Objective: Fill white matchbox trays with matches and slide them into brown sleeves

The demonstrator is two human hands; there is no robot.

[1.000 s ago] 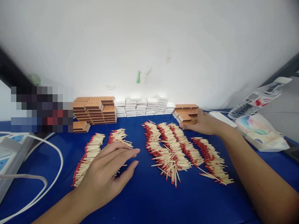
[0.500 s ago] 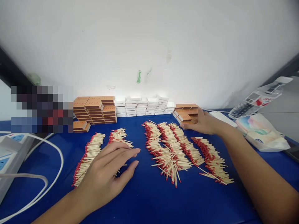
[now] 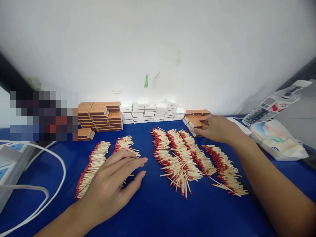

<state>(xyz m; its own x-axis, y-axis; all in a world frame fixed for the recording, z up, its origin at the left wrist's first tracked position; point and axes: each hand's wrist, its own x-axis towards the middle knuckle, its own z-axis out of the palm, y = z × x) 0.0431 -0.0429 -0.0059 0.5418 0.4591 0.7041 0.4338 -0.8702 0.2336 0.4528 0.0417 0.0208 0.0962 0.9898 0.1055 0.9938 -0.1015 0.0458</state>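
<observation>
My left hand [image 3: 116, 181] hovers palm down over the left rows of matches, fingers loosely stretched and the thumb apart, with nothing in it. Under and beside it lie red-tipped matches [image 3: 95, 161] and a second row of matches [image 3: 124, 143], partly covered by the hand. At the right, my right hand [image 3: 218, 128] reaches to a low stack of orange matchboxes [image 3: 197, 112]. Its thumb lies along the near side of a matchbox [image 3: 194, 123] and its fingers bend over the far end, gripping it; the fingertips are partly hidden.
White inner trays [image 3: 144, 115] stand stacked along the wall. A taller matchbox stack [image 3: 100, 115] stands at left. More matches [image 3: 177, 154] lie in the middle, with another row [image 3: 224, 169] at right. Tissues [image 3: 276, 140], a bottle [image 3: 271, 103], a power strip [image 3: 14, 164] and white cables flank the blue table.
My right hand's fingers have shifted from the stack's right end onto the front matchbox. The left hand has stayed almost still.
</observation>
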